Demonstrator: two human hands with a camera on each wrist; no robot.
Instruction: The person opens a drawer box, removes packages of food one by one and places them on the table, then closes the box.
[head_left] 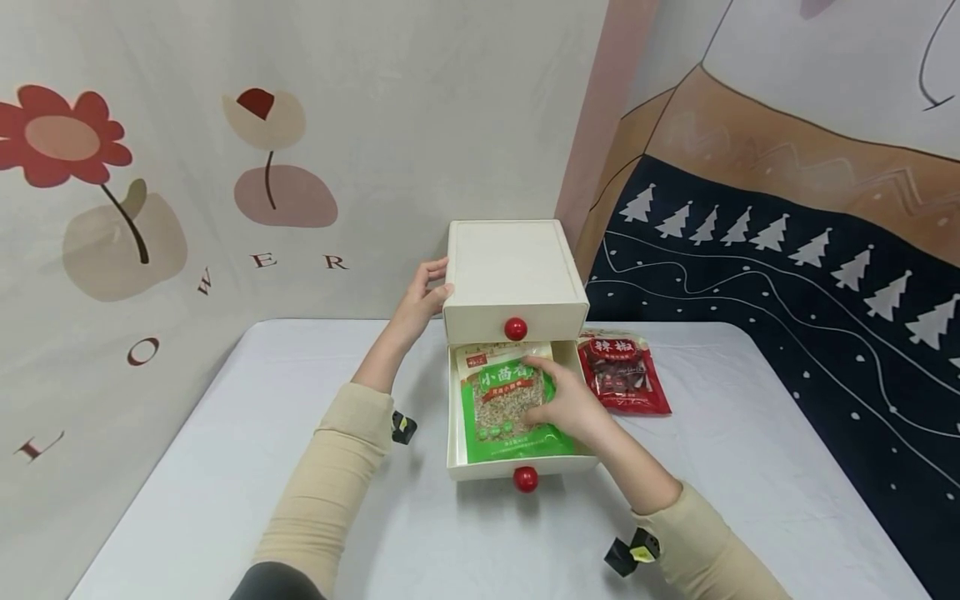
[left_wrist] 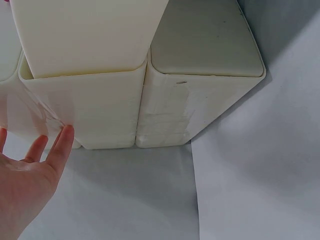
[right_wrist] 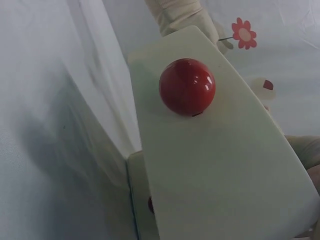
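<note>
A white cabinet [head_left: 510, 262] with two drawers and red knobs stands on the table. Its lower drawer [head_left: 480, 472] is pulled out, and the upper one is closed. Inside the lower drawer lies a green-and-white food packet [head_left: 480, 417] with grain-like contents showing through a window. My right hand [head_left: 566, 400] rests over the packet's right side, thumb and fingers spread across its front. My left hand [head_left: 423, 296] touches the cabinet's left side with extended fingers. In the right wrist view, the drawer's red knob [right_wrist: 187, 87] is close.
A red packet of dried chillies [head_left: 624, 375] lies on the table just right of the cabinet. The white-covered table [head_left: 315, 367] reaches a patterned wall cloth [head_left: 420, 125] behind and a dark tree-print cloth [head_left: 750, 292] at right.
</note>
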